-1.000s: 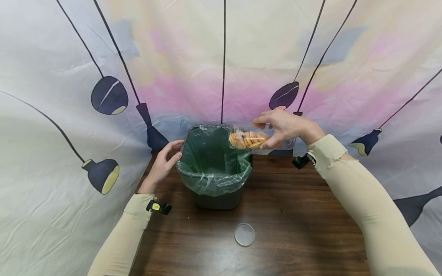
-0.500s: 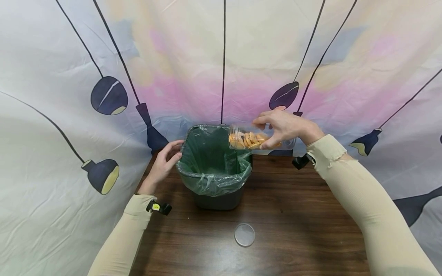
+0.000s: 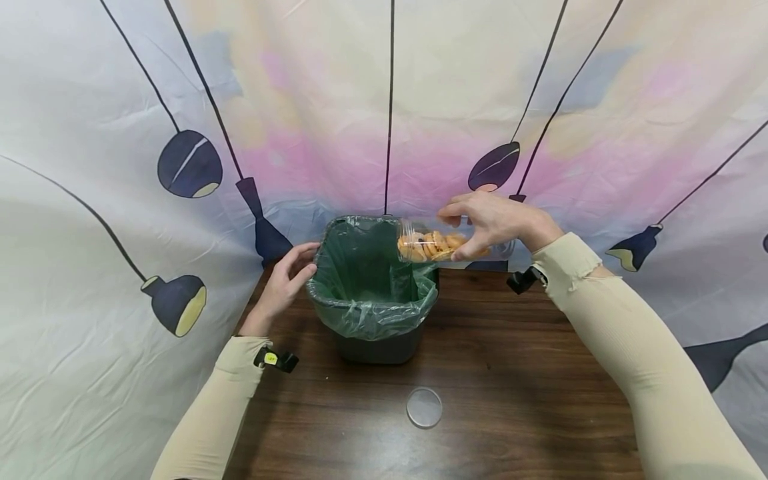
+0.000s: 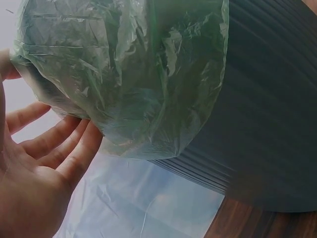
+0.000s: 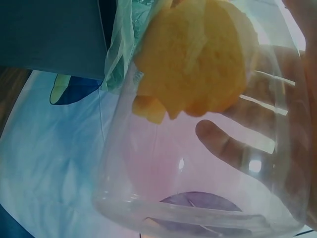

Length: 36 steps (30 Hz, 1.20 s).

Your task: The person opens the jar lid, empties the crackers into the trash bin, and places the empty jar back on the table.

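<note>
My right hand (image 3: 489, 219) grips a clear plastic jar (image 5: 163, 163) from above, its thumb along the near side. The jar lies on its side in the air, its open threaded mouth pointing left over the right rim of the bin. Round orange-yellow cookies (image 3: 433, 245), some dark-specked, fill its mouth half; the base half holds none in the right wrist view. A dark bin (image 3: 378, 350) stands upright, lined with a green plastic bag (image 3: 372, 320) folded over its rim. My left hand (image 3: 287, 283) touches the bin's left rim, fairly straight fingers (image 4: 81, 153) against the bagged outside.
A round clear lid (image 3: 425, 408) lies on the dark wooden table (image 3: 516, 400) in front of the bin. Close behind the bin and along the left side hangs a patterned cloth (image 3: 336, 100) printed with lamps.
The cookies have shifted slightly inside the jar near its mouth. Jar, bin and both hands keep nearly the same places.
</note>
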### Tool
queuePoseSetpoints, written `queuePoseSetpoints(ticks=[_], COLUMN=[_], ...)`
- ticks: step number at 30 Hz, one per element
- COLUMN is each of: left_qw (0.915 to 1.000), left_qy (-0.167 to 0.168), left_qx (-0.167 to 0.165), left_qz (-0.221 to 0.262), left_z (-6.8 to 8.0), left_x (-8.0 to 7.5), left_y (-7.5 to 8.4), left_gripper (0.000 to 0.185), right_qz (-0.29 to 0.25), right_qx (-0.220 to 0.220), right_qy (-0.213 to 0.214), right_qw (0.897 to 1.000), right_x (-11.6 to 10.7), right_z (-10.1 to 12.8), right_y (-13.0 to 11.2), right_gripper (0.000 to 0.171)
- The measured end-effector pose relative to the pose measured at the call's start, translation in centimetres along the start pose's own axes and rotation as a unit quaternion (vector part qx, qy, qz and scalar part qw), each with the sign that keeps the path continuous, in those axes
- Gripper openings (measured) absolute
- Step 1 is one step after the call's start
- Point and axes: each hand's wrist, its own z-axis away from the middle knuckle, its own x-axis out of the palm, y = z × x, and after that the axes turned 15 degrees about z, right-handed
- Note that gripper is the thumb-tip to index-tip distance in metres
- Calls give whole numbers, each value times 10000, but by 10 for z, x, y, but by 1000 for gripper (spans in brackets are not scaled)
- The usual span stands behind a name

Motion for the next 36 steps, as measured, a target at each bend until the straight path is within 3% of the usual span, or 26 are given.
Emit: queuePoseSetpoints(ticks=[16, 23, 33, 36], left_qw=[10000, 9999, 9999, 9998], left_qy=[-8, -22, -34, -15], left_qx=[55, 110, 156, 188], left_qz=[19, -7, -8, 34], left_z=[-1, -2, -2, -3], left_x=[1, 2, 5, 0], left_y=[-3, -3, -2, -16], left_gripper=[42, 41, 41, 42], right_qz=[60, 195, 424, 398], right_qx=[7, -166, -188, -181], right_qy=[-242, -233, -341, -387], right_qw=[9997, 9994, 9983, 9983], right_x=[-4, -6, -8, -9], right_z=[-2, -5, -7, -8], right_y=[-2, -1, -3, -3], right_gripper=[70, 55, 50, 51])
